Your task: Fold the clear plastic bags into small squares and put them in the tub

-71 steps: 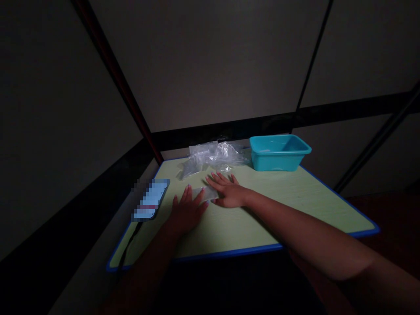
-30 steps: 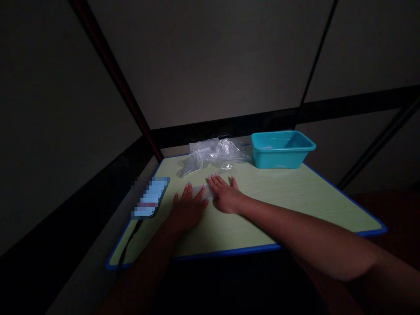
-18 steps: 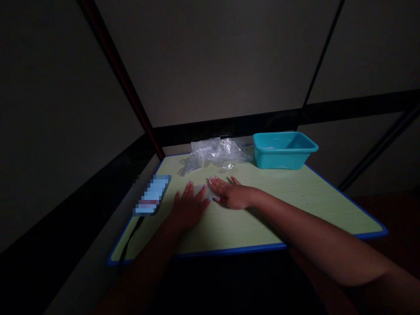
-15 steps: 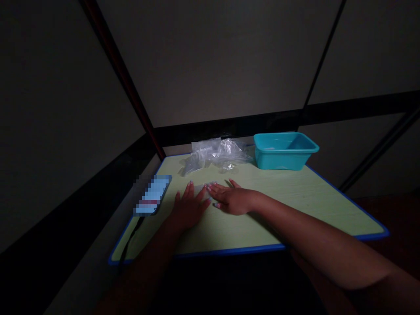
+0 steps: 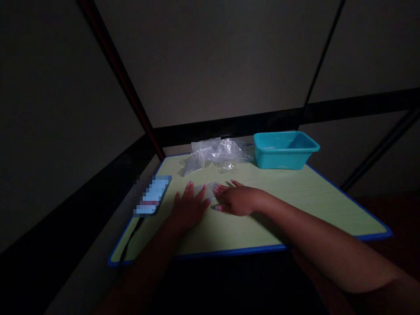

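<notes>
A small clear plastic bag (image 5: 207, 189) lies flat on the pale green table (image 5: 315, 205), partly covered by both hands. My left hand (image 5: 190, 208) rests on its left part, palm down with the fingers spread. At the bag's right end is my right hand (image 5: 238, 200), its fingers stretched out and the fingertips touching the plastic. Just beyond the hands, a crumpled heap of clear plastic bags (image 5: 216, 153) is spread near the table's back edge.
A turquoise plastic basket (image 5: 284, 159) stands at the back right. On the left lies a phone (image 5: 152, 197) with its screen lit and blurred, a dark cable (image 5: 131, 238) running from it over the front edge. Walls close in behind and at left.
My right hand has slid a little to the right, away from the left fingers, and more of the small bag shows between the hands. My left hand has stayed in place.
</notes>
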Action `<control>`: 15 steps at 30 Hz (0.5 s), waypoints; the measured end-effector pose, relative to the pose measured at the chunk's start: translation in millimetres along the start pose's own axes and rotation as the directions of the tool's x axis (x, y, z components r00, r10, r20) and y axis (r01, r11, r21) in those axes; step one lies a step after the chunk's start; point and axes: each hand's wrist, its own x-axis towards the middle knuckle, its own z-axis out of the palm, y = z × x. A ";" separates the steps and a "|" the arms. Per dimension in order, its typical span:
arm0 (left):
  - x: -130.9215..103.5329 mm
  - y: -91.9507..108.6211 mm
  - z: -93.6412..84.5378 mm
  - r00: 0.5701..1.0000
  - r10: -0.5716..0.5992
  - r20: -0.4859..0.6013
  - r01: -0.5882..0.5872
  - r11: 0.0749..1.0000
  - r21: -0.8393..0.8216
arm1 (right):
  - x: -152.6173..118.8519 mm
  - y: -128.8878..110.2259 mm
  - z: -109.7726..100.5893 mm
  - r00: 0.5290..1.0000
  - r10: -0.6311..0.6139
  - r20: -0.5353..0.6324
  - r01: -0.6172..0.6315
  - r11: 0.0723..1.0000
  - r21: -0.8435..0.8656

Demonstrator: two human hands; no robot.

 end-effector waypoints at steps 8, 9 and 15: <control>-1.3 1.4 -3.8 1.000 -0.008 0.018 0.008 1.000 -0.027 | 18.5 4.4 20.4 0.993 -0.027 -0.118 0.029 0.999 0.015; -1.3 1.2 -3.7 1.000 -0.008 0.018 0.008 1.000 -0.024 | 20.4 5.7 22.6 0.991 -0.023 -0.129 0.026 0.999 0.020; -0.5 -0.2 0.0 1.000 -0.004 -0.004 0.004 1.000 0.006 | 23.8 7.6 25.6 0.989 0.035 -0.144 -0.031 0.999 0.033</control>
